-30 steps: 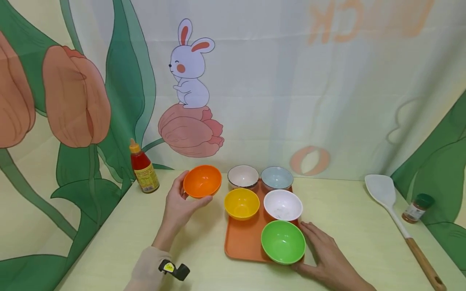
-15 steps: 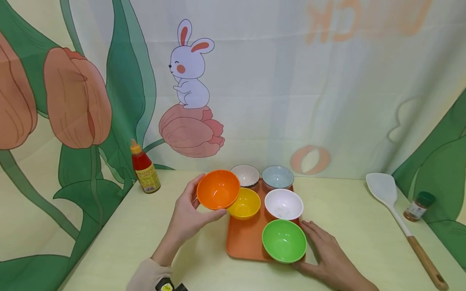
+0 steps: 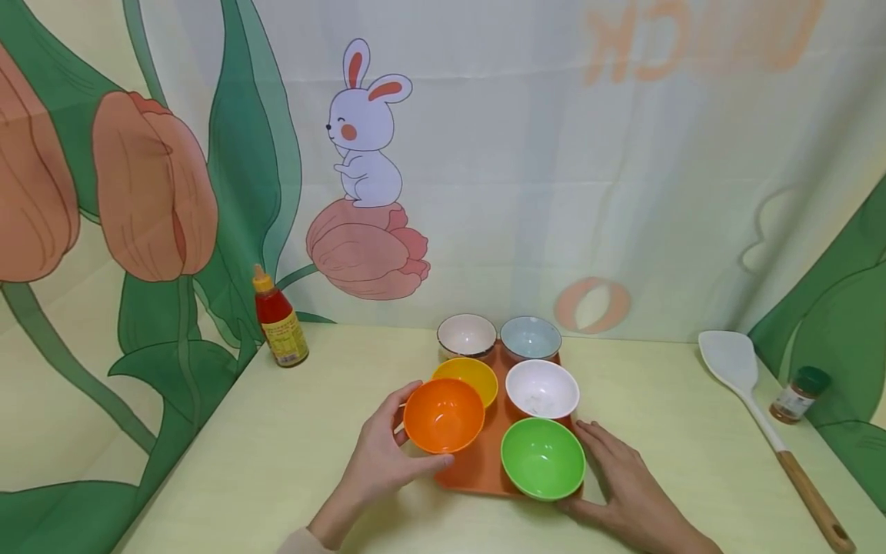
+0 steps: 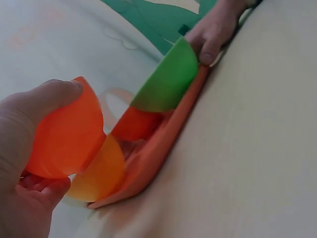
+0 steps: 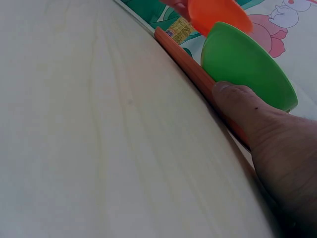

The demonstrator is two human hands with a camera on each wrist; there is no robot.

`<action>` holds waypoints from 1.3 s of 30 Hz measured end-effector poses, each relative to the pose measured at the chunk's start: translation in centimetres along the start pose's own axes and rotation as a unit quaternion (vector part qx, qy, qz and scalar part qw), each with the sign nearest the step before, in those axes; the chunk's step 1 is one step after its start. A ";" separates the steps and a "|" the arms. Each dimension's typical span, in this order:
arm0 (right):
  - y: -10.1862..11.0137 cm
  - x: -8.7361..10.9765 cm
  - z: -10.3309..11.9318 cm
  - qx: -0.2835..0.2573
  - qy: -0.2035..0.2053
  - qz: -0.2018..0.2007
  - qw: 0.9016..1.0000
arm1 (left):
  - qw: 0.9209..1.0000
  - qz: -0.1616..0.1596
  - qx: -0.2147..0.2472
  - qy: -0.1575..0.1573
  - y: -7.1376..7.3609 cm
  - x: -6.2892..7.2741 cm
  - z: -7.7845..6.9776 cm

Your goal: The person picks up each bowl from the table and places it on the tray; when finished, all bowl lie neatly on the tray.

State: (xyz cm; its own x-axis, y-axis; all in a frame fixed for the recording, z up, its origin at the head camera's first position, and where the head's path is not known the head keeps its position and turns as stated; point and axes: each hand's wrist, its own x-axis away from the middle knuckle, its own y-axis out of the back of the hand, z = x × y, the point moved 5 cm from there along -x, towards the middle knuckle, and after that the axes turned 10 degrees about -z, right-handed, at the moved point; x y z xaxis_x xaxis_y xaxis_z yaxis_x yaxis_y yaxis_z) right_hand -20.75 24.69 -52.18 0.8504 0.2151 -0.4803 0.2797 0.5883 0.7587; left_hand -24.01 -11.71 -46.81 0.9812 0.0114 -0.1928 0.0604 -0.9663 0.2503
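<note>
My left hand (image 3: 384,455) holds an orange bowl (image 3: 444,415) by its side, thumb toward the front and fingers behind. The bowl is tilted and raised over the front left part of an orange tray (image 3: 477,471); in the left wrist view a yellow bowl (image 4: 101,171) shows just beyond it. My right hand (image 3: 633,492) grips the tray's front right corner, thumb on the front edge, beside a green bowl (image 3: 543,459). Behind these on the tray stand a white bowl (image 3: 542,389), a cream bowl with a dark rim (image 3: 467,335) and a pale blue bowl (image 3: 531,338).
A red sauce bottle (image 3: 282,327) with a yellow cap stands at the back left. On the right lie a white spatula (image 3: 747,392) with a wooden handle and a small green-capped spice jar (image 3: 799,395). A printed curtain (image 3: 484,154) hangs behind the table.
My left hand has carried the orange bowl rightward and toward the front, from left of the tray to over its front left part. The right hand stays at the tray's corner.
</note>
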 end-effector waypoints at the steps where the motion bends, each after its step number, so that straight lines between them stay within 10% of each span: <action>1: 0.0 0.0 0.0 -0.001 -0.001 0.000 1.000 | 1.000 0.005 -0.001 0.003 -0.2 0.1 0.3; 39: -0.2 -0.1 -0.7 0.016 -0.037 0.028 0.999 | 0.994 0.087 -0.067 -0.003 -2.9 1.3 3.1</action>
